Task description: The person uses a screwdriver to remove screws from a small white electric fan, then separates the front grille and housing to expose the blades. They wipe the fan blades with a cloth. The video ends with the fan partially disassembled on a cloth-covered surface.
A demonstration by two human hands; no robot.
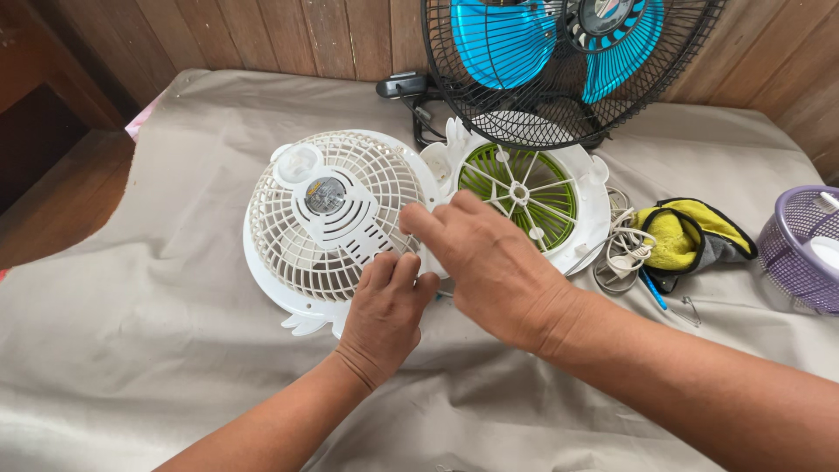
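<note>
Left hand (pixel 384 306) bare, no ring or watch, right hand (pixel 489 267) likewise, both forearms unsleeved

Soft, even daylight fills a sharp, bright view, casting only faint shadows just below the round white plastic fan grille (pixel 328 214), with slight wide-angle bending toward the edges far from it.

L hand (pixel 384 306) curled, R hand (pixel 489 262) fingers extended

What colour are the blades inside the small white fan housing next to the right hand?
Green blades, seen through the white fan housing in the head view.
</note>
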